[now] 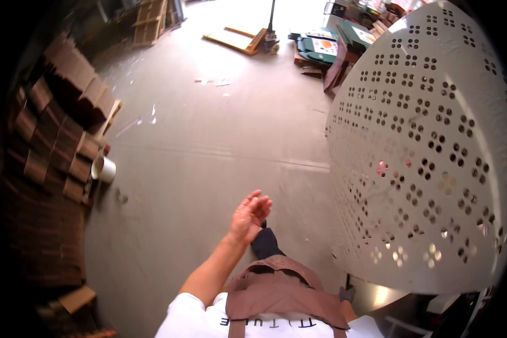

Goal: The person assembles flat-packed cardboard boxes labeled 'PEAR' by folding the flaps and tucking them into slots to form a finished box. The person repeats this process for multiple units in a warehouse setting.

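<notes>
My left hand [252, 217] is bare and raised in front of my body, with its fingers loosely stretched and nothing held in it. Low at my right side, my right hand [347, 294] wears a dark grey glove and shows only in small part; its fingers are too hidden to read. It is close to the lower left corner of a large curved light-grey panel [372, 248] pierced with clusters of round holes. A thin dark upright piece shows between that corner and the glove.
Stacks of brown boards or flat cartons [56, 141] line the left, with a white bucket [103, 169] beside them. Ahead stands a yellow pallet jack [248, 45]. Green-and-white packages [318, 46] lie at the far right. Scraps [222, 83] litter the grey floor [208, 129].
</notes>
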A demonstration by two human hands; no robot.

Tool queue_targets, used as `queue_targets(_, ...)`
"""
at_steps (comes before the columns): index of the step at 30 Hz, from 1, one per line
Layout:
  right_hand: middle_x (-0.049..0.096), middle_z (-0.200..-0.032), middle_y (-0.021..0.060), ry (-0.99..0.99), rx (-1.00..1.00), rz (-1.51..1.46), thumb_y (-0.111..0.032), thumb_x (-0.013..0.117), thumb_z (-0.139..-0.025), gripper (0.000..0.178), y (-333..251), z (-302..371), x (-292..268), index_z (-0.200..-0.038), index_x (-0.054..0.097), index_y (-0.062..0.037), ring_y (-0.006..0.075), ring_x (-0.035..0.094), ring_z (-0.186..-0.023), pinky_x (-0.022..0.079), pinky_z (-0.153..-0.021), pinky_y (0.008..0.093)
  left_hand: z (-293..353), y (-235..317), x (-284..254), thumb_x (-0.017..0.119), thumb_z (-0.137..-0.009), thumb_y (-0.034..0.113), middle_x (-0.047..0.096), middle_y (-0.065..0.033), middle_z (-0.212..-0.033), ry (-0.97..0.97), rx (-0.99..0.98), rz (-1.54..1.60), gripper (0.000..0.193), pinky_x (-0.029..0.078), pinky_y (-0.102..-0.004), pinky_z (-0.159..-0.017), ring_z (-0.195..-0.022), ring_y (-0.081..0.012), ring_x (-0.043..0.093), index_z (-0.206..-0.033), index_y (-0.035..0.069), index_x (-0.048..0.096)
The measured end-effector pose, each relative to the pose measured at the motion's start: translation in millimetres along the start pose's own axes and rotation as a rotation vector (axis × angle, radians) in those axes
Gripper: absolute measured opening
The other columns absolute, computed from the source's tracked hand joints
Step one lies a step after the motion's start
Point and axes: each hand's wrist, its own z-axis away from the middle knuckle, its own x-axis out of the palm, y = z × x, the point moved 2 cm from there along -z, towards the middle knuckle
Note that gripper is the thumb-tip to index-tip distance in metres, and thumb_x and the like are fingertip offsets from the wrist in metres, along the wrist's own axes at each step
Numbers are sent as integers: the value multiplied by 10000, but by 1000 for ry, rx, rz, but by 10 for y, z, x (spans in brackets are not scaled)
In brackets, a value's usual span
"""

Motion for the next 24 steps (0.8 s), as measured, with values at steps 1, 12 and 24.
queue_targets(1,477,-1404,248,-32,39,-69,-341,696,-788,805,-167,-85,63,-1407,388,72,384,484,-1268,384,-1055,431,-338,17,14,527,-999,145,680,-94,-1044,-25,-27,-63,266,541,-330,-851,-936,-201,659,-1252,64,543)
queue_targets(12,534,-1332,243,-251,406,-46,-346,637,-816,645,-1734,105,1292,-1317,493,35,384,525,-1228,419,-1019,428,-1764,1564,-3313,539,-888,131,509,-11,-616,608,-196,-941,152,383,-280,-428,-500,-110,483,-898,42,662)
queue_targets(24,597,-1254,239,-434,320,-57,-351,573,-846,510,-5019,-582,2415,-1219,609,-6,384,569,-1184,458,-980,425,-3989,2995,-3162,549,-913,68,538,-55,-658,1008,-434,-804,47,438,-287,-418,-514,-151,525,-933,30,568)
